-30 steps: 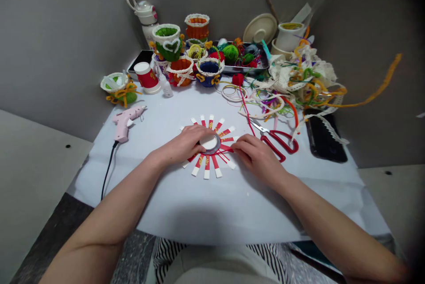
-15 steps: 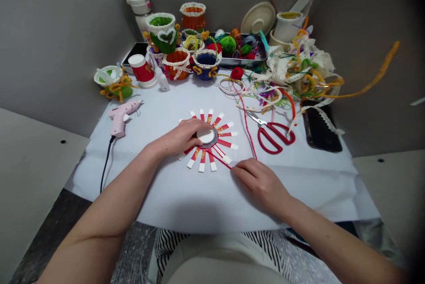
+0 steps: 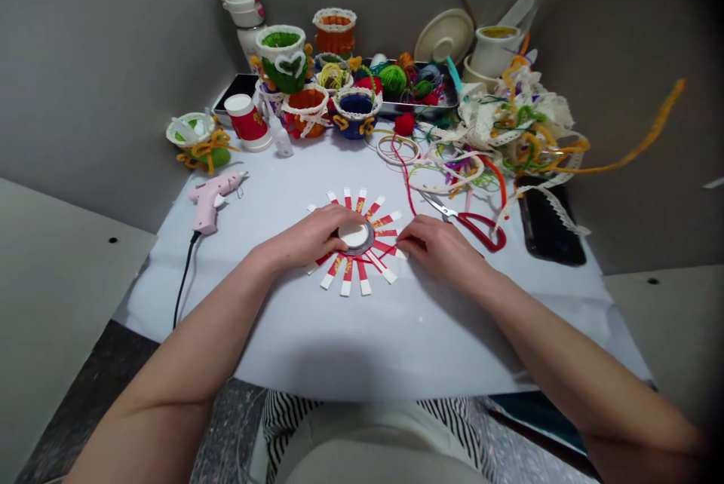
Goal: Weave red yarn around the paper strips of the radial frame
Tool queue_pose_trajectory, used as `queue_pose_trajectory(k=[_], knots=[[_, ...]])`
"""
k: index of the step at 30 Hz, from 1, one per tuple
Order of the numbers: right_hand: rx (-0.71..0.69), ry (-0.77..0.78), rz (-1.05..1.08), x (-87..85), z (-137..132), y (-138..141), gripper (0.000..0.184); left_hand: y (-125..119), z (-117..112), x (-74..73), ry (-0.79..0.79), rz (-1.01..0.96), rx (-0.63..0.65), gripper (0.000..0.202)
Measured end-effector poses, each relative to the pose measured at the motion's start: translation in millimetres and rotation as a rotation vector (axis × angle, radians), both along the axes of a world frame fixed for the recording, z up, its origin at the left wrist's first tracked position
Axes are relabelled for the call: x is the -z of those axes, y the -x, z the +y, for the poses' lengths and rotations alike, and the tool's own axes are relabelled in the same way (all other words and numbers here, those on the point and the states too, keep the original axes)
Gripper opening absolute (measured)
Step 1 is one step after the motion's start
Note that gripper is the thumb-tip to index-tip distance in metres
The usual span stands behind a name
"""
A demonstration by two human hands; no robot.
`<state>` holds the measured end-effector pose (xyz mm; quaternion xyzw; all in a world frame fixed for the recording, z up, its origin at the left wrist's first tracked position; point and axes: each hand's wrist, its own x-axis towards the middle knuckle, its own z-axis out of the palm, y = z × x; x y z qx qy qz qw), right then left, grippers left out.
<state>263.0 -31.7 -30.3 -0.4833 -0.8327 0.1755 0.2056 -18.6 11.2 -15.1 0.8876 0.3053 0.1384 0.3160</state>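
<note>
1. From where I'm standing, the cut paper cup (image 3: 354,234) lies flat on the white-covered table (image 3: 294,326), its red-and-white strips fanned out around a white round base with a grey ring about it.
2. The person's left hand (image 3: 311,237) comes in over the left side of the cup and has the base between thumb and fingers, thumb on the near side; how firmly, I can't tell.
3. The right hand (image 3: 444,249) is just beside the cup's right edge, thumb and fingertips pinched together on red yarn (image 3: 406,176). The two hands are well apart from each other.
4. From that pinch, one length of yarn slants in over the cup's strips; the other trails away beyond the cup, towards a red ball (image 3: 405,124).
5. Right of the cup, just past the right hand, lie red-handled scissors (image 3: 464,219), partly hidden by it; farther right is a black phone (image 3: 548,231).
6. Left of the cup, well apart, sits a pink glue gun (image 3: 209,201).
7. Beyond the cup stand a blue pot (image 3: 356,127) and a tray (image 3: 421,110) of yarn balls.
</note>
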Motion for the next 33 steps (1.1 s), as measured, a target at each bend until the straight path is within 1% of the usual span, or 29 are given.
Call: queue_pose_trajectory(k=[2,4,11,13,17,19,21,24,26,29,33], knots=[[0.070,-0.015,0.030,2.5,12,4,0.015,-1,0,-1.0,0.001,0.002,-0.003,0.048],[0.128,-0.045,0.059,5.9,17,8,0.014,-1,-1,-1.4,0.007,0.011,-0.010,0.047],[0.112,-0.029,0.126,11.3,13,11,0.012,-1,-4,-3.7,0.001,-0.004,0.024,0.043],[0.113,-0.030,0.135,11.5,13,10,0.013,-5,-8,-4.5,-0.021,0.010,-0.014,0.047],[0.118,-0.022,0.139,10.8,13,10,0.013,-14,-14,-2.4,-0.046,0.108,-0.200,0.057],[0.117,-0.019,0.140,9.1,13,10,0.013,-16,-14,-0.5,-0.038,0.127,-0.220,0.056],[0.092,-0.008,0.146,6.6,10,9,0.012,-15,-12,0.4,-0.032,0.109,-0.195,0.050],[0.007,-0.002,0.162,2.8,0,7,0.013,-9,-8,-0.7,-0.020,0.090,-0.141,0.045],[-0.046,-0.026,0.160,1.2,-10,5,0.015,-6,-5,-2.0,-0.002,0.094,-0.096,0.044],[-0.091,-0.097,0.112,0.6,-30,2,0.017,-3,-4,-3.4,0.025,0.096,-0.055,0.043],[-0.111,-0.202,0.016,3.5,-60,-1,0.021,-1,-3,-4.0,0.051,0.094,-0.044,0.044]])
